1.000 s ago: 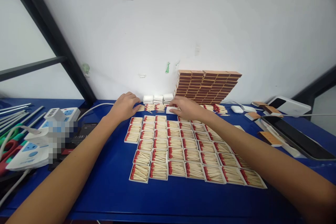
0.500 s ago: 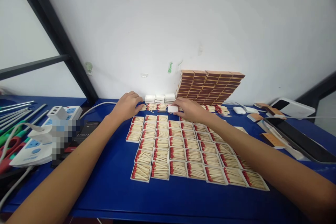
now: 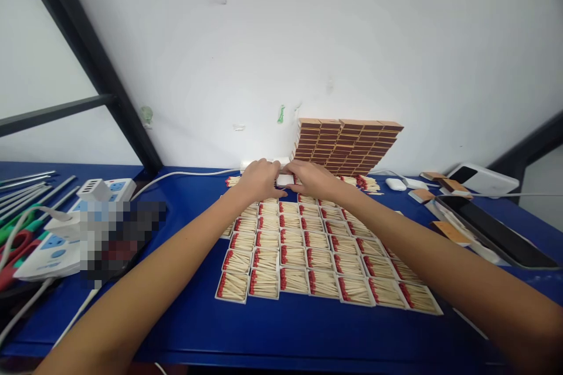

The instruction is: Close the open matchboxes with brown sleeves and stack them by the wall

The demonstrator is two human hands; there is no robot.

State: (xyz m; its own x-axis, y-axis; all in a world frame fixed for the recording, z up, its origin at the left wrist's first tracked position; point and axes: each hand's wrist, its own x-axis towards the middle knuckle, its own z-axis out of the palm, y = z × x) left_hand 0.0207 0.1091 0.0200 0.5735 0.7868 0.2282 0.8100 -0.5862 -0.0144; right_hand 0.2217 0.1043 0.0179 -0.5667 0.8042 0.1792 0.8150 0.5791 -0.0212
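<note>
A small white matchbox tray (image 3: 285, 180) lies between my hands near the wall, its plain white side showing. My right hand (image 3: 314, 180) grips its right edge with thumb and fingers. On its left side, my left hand (image 3: 260, 181) closes its fingers and thumb at the edge. Loose red-tipped matches (image 3: 232, 181) lie on both sides of the hands. Behind them, a few white trays (image 3: 281, 160) stand against the wall, partly hidden. Closer to me, rows of open trays filled with matches (image 3: 293, 255) cover the middle of the blue table (image 3: 281, 334).
Stacked brown matchboxes (image 3: 347, 143) stand against the wall. A white power strip (image 3: 57, 252), scissors (image 3: 21, 243) and metal rods (image 3: 30, 190) lie at left. At right are a phone (image 3: 492, 231), a white power bank (image 3: 484, 179), an earbud case (image 3: 396, 184) and several matchboxes (image 3: 451, 233).
My left hand has moved right from beside the loose matches to the white tray. My right hand stays at the tray's right side. The view has shifted slightly.
</note>
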